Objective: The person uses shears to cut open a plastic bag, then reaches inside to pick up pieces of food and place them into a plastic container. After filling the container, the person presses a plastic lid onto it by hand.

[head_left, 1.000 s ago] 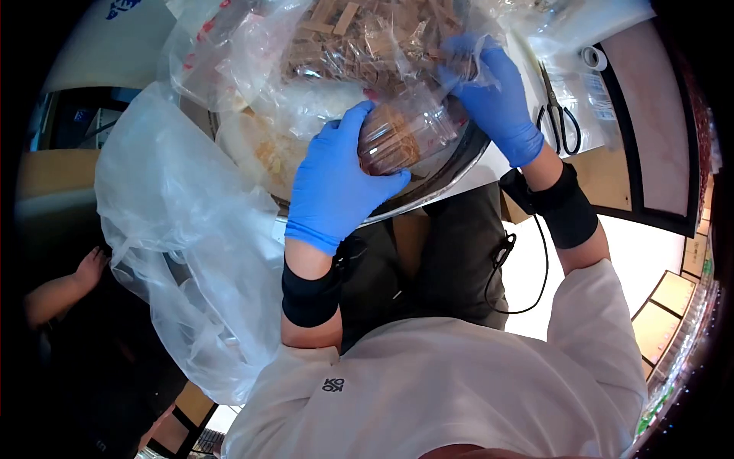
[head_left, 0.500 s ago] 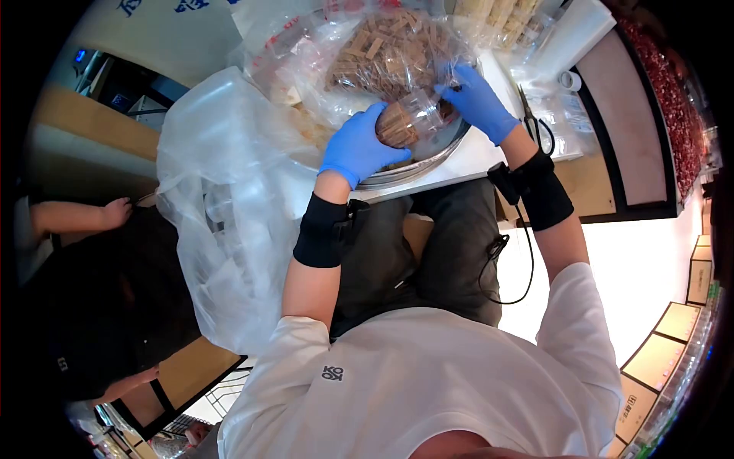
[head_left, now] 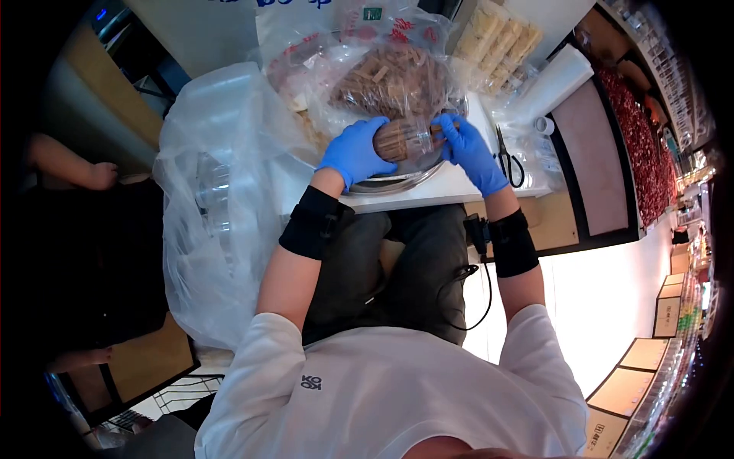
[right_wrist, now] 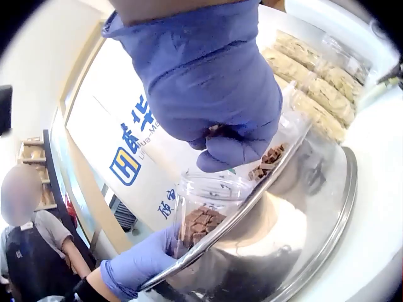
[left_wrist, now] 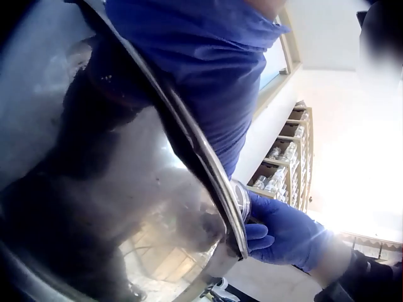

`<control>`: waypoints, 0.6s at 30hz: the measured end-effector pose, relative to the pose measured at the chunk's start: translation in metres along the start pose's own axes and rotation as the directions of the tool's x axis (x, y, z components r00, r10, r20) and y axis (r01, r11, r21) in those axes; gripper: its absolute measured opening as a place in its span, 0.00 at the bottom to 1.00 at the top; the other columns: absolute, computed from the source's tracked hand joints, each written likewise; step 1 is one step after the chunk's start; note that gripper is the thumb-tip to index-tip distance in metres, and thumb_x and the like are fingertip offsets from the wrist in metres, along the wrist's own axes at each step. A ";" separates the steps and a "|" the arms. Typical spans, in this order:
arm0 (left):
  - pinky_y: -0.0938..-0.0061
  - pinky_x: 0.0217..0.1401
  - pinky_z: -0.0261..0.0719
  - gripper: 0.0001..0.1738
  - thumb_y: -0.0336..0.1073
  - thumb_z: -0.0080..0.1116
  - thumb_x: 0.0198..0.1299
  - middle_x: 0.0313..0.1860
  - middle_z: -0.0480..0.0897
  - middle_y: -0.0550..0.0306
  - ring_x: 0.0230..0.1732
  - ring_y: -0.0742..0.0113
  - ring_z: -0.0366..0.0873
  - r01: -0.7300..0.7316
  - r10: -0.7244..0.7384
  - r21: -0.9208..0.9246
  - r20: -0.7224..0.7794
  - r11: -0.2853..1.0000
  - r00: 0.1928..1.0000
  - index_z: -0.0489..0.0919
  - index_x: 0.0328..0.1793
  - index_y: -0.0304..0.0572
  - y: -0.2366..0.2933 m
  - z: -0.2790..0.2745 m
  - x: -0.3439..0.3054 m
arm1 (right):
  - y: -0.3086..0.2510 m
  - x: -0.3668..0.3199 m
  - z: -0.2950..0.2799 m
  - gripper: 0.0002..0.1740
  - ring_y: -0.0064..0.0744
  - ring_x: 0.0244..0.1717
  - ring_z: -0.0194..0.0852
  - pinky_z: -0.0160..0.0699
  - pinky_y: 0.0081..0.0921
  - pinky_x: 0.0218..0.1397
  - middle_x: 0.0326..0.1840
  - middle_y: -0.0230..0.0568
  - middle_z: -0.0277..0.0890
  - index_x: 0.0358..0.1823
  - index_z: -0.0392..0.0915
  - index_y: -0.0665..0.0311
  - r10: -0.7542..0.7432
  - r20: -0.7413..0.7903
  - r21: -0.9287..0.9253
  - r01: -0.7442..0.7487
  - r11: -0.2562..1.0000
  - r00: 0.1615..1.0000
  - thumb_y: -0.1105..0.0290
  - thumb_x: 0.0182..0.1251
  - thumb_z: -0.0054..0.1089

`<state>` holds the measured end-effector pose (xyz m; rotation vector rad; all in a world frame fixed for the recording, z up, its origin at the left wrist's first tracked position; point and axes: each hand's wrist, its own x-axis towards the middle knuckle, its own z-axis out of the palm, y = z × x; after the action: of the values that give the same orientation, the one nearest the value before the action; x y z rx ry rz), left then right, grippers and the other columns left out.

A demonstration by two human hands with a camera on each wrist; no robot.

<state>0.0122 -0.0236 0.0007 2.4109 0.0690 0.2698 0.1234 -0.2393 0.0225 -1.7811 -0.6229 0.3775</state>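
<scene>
My gloved left hand grips a clear plastic jar from its base end. Flat brown sticks stand bundled inside the jar, which lies tilted with its mouth toward my right hand. At that mouth, my gloved right hand has its fingers curled, pinching a few brown sticks. An open clear bag of loose brown sticks lies just beyond, in a round metal basin. In the right wrist view, the jar shows above the basin's rim, below my right fist.
Scissors, a small tape roll and a roll of clear plastic lie on the right. Packs of pale yellow pieces stand behind. A large plastic bag hangs at left, near another person's arm.
My right hand has come from the bag of sticks down to the jar's mouth. The left hand still holds the jar, and the head view has shifted.
</scene>
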 end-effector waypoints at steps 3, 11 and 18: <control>0.60 0.61 0.75 0.47 0.50 0.75 0.38 0.55 0.78 0.40 0.56 0.44 0.76 -0.013 0.014 0.022 -0.041 1.000 0.999 0.70 0.68 0.48 0.000 0.000 -0.001 | -0.002 -0.009 0.007 0.22 0.18 0.21 0.66 0.61 0.16 0.23 0.33 0.34 0.73 0.51 0.77 0.63 0.051 0.132 0.210 -0.078 0.975 0.990 0.50 0.74 0.52; 0.59 0.61 0.74 0.47 0.50 0.75 0.38 0.55 0.78 0.41 0.57 0.44 0.76 0.012 -0.014 0.098 0.019 0.995 1.000 0.70 0.68 0.50 0.004 -0.003 -0.002 | 0.011 0.009 0.010 0.16 0.17 0.15 0.63 0.52 0.14 0.14 0.20 0.25 0.67 0.46 0.79 0.62 0.211 0.190 0.318 -0.263 0.911 0.959 0.57 0.68 0.62; 0.58 0.60 0.76 0.47 0.50 0.76 0.36 0.54 0.78 0.41 0.55 0.44 0.76 0.181 -0.159 0.086 -0.217 0.980 0.963 0.71 0.67 0.52 0.000 0.003 0.000 | -0.020 0.031 0.017 0.19 0.17 0.19 0.60 0.56 0.16 0.20 0.20 0.25 0.65 0.40 0.78 0.62 0.129 0.308 0.195 -0.195 0.961 0.943 0.52 0.74 0.52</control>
<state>0.0131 -0.0256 -0.0012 2.4538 0.3933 0.4491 0.1350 -0.2039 0.0390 -1.5760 -0.6128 0.8065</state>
